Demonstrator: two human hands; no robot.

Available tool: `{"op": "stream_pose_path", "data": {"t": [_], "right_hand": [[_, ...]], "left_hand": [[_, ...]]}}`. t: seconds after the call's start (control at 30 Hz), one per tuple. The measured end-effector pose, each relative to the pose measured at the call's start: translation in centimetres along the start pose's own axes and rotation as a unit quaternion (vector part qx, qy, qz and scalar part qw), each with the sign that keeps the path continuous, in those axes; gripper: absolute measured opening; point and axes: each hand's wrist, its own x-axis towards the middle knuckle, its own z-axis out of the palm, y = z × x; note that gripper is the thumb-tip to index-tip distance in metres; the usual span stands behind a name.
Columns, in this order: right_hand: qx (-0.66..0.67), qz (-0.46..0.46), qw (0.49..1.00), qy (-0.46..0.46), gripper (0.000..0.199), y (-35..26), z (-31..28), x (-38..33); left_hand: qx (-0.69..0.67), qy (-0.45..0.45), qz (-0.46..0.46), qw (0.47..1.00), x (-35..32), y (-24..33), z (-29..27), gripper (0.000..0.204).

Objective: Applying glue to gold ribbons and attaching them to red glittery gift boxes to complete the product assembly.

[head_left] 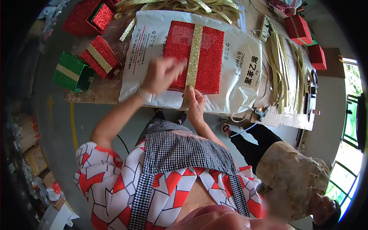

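A red glittery box (211, 57) lies on a white plastic sack (145, 80) in front of me. Down its middle runs a gold glitter ribbon (194, 50). At the box's near edge, my right hand (196, 105) pinches the ribbon's end between thumb and fingers. My left hand (163, 74) is over the left side of the box, smeared by motion. Its fingers are too blurred to show whether they hold anything.
Smaller red (100, 55) and green (73, 72) boxes with gold bands sit left on the wooden table. Gold ribbon strips (281, 69) hang at the right, near a clamp-like tool (260, 112) with a blue hose. Another person (291, 168) is close on my right.
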Motion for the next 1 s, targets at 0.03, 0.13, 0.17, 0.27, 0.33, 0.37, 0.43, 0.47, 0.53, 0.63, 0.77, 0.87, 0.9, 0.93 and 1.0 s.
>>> {"op": "stream_pose_path", "data": {"t": [0.03,0.13,0.17,0.27,0.33,0.37,0.43,0.47,0.53,0.63,0.77,0.87,0.9,0.93,1.0], "right_hand": [[0.003,-0.004,1.000,0.000,0.035,-0.3,-0.2,0.1],[0.024,-0.026,0.997,-0.068,0.034,-0.7,-0.6,-0.2],[0.030,-0.031,0.996,-0.075,0.034,-0.4,-0.6,-0.3],[0.028,-0.034,0.995,-0.092,0.034,-0.1,-0.9,-0.1],[0.018,-0.032,0.994,-0.102,0.034,0.2,-1.3,0.2],[-0.018,-0.046,0.994,-0.099,0.033,0.2,-1.5,0.3],[-0.053,-0.060,0.993,-0.092,0.034,-0.1,-2.2,0.6],[-0.194,-0.137,0.964,-0.124,0.029,-1.2,-2.9,0.8],[-0.396,-0.252,0.855,-0.221,0.017,-4.0,-4.6,1.2],[-0.294,-0.102,0.923,-0.225,0.014,-11.3,-5.4,4.3],[-0.402,-0.441,0.802,-0.034,0.027,-14.1,-3.0,19.3],[-0.511,-0.339,0.780,-0.126,0.034,-12.8,-1.8,27.5],[-0.549,-0.306,0.755,-0.186,0.034,-13.4,-1.4,28.3],[-0.529,-0.283,0.769,-0.221,0.034,-13.8,-1.3,28.8],[-0.494,-0.255,0.784,-0.278,0.035,-14.3,-1.4,29.4]], "left_hand": [[0.030,-0.075,-0.115,0.990,-3.5,0.2,0.1,0.033],[-0.088,-0.016,-0.182,0.979,-9.6,-4.8,4.6,0.036],[-0.098,0.009,-0.181,0.979,-9.5,-4.5,5.3,0.035],[-0.159,0.040,-0.214,0.963,-8.1,-4.1,6.8,0.033],[-0.137,0.037,-0.214,0.967,-7.5,-4.0,7.4,0.035],[-0.164,0.054,-0.227,0.958,-7.4,-4.1,7.7,0.035],[-0.220,0.088,-0.235,0.943,-7.3,-4.3,8.4,0.035],[-0.220,0.086,-0.234,0.943,-7.3,-4.3,8.4,0.035],[-0.214,0.085,-0.251,0.940,-7.6,-4.8,8.1,0.033],[-0.222,0.087,-0.254,0.937,-7.9,-3.4,7.9,0.029],[-0.251,0.099,-0.223,0.937,-7.7,-3.4,8.7,0.029],[-0.236,0.095,-0.229,0.940,-8.1,-4.4,8.9,0.032],[-0.229,0.100,-0.212,0.945,-8.2,-4.3,8.9,0.034],[-0.222,0.103,-0.194,0.950,-8.2,-4.2,8.8,0.035],[-0.211,0.094,-0.200,0.952,-8.2,-3.9,8.3,0.033]]}}
